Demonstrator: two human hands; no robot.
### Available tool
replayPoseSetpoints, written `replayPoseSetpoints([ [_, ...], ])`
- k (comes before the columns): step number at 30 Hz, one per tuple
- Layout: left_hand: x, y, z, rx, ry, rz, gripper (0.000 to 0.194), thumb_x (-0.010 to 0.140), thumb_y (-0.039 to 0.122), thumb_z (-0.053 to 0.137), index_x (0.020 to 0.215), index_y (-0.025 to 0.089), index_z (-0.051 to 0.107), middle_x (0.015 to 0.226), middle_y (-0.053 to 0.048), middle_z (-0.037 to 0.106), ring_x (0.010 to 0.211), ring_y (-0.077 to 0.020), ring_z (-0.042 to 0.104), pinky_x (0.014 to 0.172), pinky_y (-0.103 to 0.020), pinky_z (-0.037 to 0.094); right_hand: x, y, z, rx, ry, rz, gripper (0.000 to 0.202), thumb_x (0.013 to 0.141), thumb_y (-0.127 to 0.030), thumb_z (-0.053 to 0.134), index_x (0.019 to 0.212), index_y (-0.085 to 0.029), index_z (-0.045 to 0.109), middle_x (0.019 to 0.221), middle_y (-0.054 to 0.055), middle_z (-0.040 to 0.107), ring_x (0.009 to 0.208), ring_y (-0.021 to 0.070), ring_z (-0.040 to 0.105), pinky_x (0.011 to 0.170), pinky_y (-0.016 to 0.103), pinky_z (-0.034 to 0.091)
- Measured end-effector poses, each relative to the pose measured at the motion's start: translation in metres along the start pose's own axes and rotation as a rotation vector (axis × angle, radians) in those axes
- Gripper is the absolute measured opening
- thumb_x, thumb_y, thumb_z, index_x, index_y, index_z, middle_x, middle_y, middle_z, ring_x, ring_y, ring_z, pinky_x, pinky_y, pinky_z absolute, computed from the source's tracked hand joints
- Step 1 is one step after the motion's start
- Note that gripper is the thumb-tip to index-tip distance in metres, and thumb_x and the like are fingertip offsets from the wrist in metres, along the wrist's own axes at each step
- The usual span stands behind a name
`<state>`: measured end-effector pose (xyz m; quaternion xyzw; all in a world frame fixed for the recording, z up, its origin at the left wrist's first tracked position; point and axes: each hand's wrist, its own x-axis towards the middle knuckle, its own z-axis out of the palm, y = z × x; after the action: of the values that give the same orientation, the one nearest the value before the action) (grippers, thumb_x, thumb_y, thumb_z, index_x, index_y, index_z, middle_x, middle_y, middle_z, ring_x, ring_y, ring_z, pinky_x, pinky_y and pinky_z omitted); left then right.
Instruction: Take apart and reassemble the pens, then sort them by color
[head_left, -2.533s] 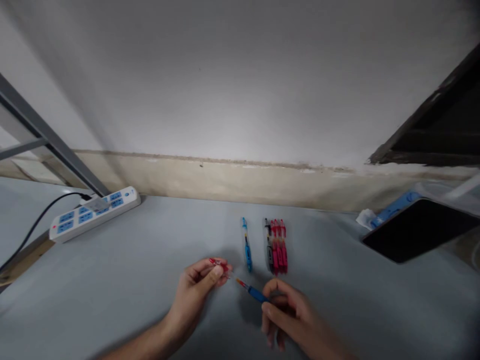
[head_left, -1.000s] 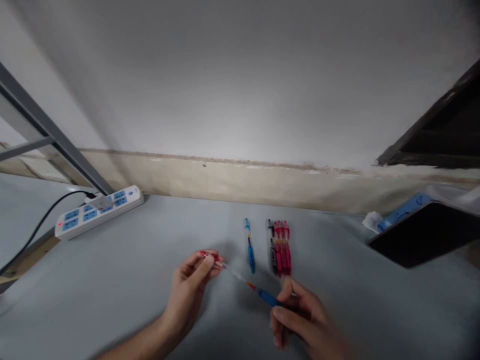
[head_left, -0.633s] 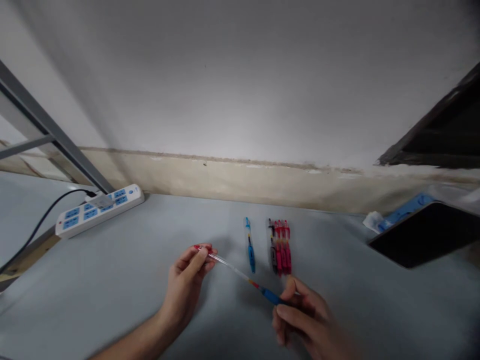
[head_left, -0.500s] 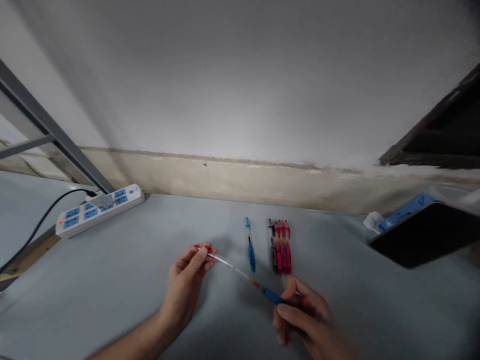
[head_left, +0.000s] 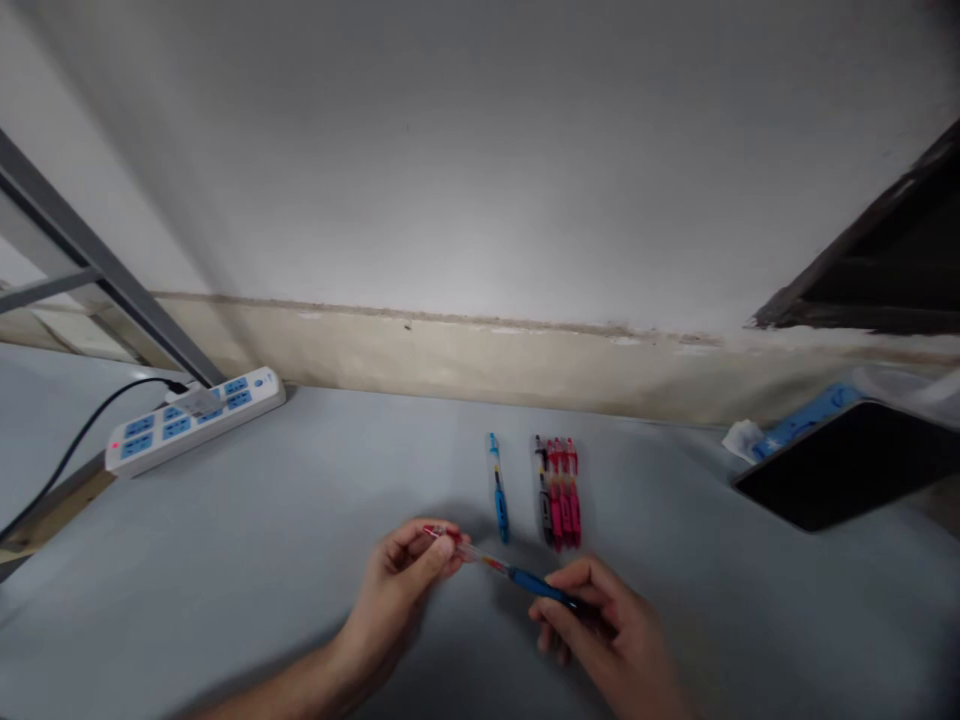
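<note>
Between my two hands is a pen in two colours. My left hand (head_left: 416, 575) pinches its clear upper barrel (head_left: 448, 538) by the red clip and cap end. The blue lower grip part (head_left: 534, 585) sits in the fingers of my right hand (head_left: 592, 625), tip pointing right. An orange-red bit of the refill (head_left: 493, 564) shows between the two parts. Beyond my hands a blue pen (head_left: 501, 505) lies on the table. Right of it is a row of pens: one black pen (head_left: 545, 505) and several red pens (head_left: 566, 510), side by side.
A white power strip (head_left: 195, 425) with a black cable plugged in lies at the left by a grey metal frame (head_left: 124, 285). A black-screened device (head_left: 847, 465) and a blue packet (head_left: 810, 415) are at the right. The wall (head_left: 450, 355) borders the grey table's (head_left: 337, 450) far edge.
My left hand has moved right and nearer to me, bringing the clear barrel closer to the blue part. Less refill shows between them. My right hand has shifted slightly left.
</note>
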<state>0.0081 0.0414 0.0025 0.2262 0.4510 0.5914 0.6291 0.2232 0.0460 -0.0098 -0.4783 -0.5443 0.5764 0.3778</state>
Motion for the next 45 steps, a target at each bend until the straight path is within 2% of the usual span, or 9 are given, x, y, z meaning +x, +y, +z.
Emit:
replayPoseSetpoints([
  [13, -0.002, 0.008, 0.003, 0.053, -0.027, -0.008, 0.023, 0.067, 0.035, 0.088, 0.081, 0.019, 0.081, 0.082, -0.008, 0.081, 0.078, -0.0172, 0.072, 0.075, -0.023, 0.055, -0.001, -0.004, 0.001, -0.019, -0.155, 0.246, 0.067, 0.086, -0.079, 0.034, 0.069, -0.019, 0.058, 0.042, -0.003, 0.050, 0.032, 0.0074, 0.041, 0.033, 0.019, 0.030],
  [16, 0.000, 0.010, 0.005, 0.040, 0.018, 0.015, 0.023, 0.066, 0.036, 0.088, 0.080, 0.019, 0.081, 0.080, -0.006, 0.081, 0.078, -0.0162, 0.072, 0.075, -0.022, 0.055, 0.002, -0.002, -0.002, -0.001, -0.109, 0.119, 0.049, 0.087, -0.069, 0.052, 0.093, -0.021, 0.059, 0.063, 0.000, 0.065, 0.039, 0.0091, 0.051, 0.038, 0.020, 0.037],
  [19, 0.002, 0.010, 0.004, 0.033, 0.029, 0.039, 0.022, 0.068, 0.035, 0.087, 0.082, 0.019, 0.081, 0.082, -0.006, 0.081, 0.079, -0.0160, 0.072, 0.076, -0.021, 0.055, 0.004, -0.001, -0.005, -0.099, -0.069, -0.025, 0.036, 0.086, -0.058, 0.063, 0.086, -0.022, 0.056, 0.070, -0.001, 0.066, 0.045, 0.0098, 0.057, 0.045, 0.022, 0.044],
  [25, 0.000, 0.009, 0.004, 0.041, -0.003, 0.021, 0.021, 0.069, 0.034, 0.087, 0.081, 0.018, 0.081, 0.081, -0.007, 0.081, 0.077, -0.0160, 0.072, 0.073, -0.021, 0.055, 0.001, -0.005, -0.005, -0.114, -0.185, 0.047, 0.053, 0.099, -0.059, 0.035, 0.072, -0.020, 0.060, 0.059, 0.002, 0.063, 0.048, 0.0127, 0.059, 0.046, 0.023, 0.044],
  [30, 0.001, 0.009, 0.004, 0.026, 0.033, 0.039, 0.022, 0.067, 0.035, 0.088, 0.080, 0.019, 0.081, 0.079, -0.006, 0.081, 0.076, -0.0155, 0.072, 0.074, -0.020, 0.056, 0.000, -0.007, -0.007, -0.258, -0.093, -0.033, 0.027, 0.094, -0.050, 0.054, 0.093, -0.023, 0.056, 0.064, -0.002, 0.064, 0.048, 0.0122, 0.059, 0.047, 0.023, 0.041],
  [33, 0.003, 0.008, 0.004, 0.032, 0.009, 0.029, 0.022, 0.069, 0.035, 0.087, 0.081, 0.018, 0.081, 0.080, -0.006, 0.081, 0.078, -0.0155, 0.073, 0.074, -0.020, 0.056, 0.001, -0.011, -0.009, -0.294, -0.159, -0.029, 0.039, 0.100, -0.051, 0.041, 0.077, -0.022, 0.054, 0.058, -0.001, 0.059, 0.051, 0.0135, 0.059, 0.051, 0.024, 0.044],
  [36, 0.002, 0.007, 0.003, 0.034, 0.003, 0.030, 0.021, 0.070, 0.035, 0.086, 0.082, 0.018, 0.081, 0.081, -0.006, 0.081, 0.077, -0.0144, 0.072, 0.073, -0.019, 0.055, 0.001, -0.012, -0.009, -0.253, -0.218, -0.001, 0.045, 0.101, -0.053, 0.030, 0.080, -0.022, 0.055, 0.062, 0.000, 0.059, 0.053, 0.0146, 0.059, 0.051, 0.025, 0.045],
  [42, 0.001, 0.008, 0.003, 0.039, 0.009, 0.033, 0.024, 0.068, 0.036, 0.088, 0.081, 0.018, 0.080, 0.080, -0.006, 0.081, 0.077, -0.0140, 0.071, 0.072, -0.019, 0.054, -0.001, -0.007, -0.011, -0.636, -0.116, -0.285, 0.022, 0.100, -0.039, 0.042, 0.090, -0.024, 0.053, 0.061, -0.004, 0.054, 0.053, 0.0145, 0.054, 0.052, 0.026, 0.035],
  [45, 0.001, 0.007, 0.001, 0.052, -0.015, 0.039, 0.023, 0.070, 0.036, 0.087, 0.083, 0.019, 0.080, 0.078, -0.005, 0.080, 0.079, -0.0147, 0.071, 0.072, -0.019, 0.053, 0.000, -0.008, -0.011, -0.659, -0.153, -0.266, 0.028, 0.102, -0.039, 0.037, 0.084, -0.024, 0.052, 0.059, -0.004, 0.054, 0.052, 0.0142, 0.054, 0.052, 0.026, 0.036],
])
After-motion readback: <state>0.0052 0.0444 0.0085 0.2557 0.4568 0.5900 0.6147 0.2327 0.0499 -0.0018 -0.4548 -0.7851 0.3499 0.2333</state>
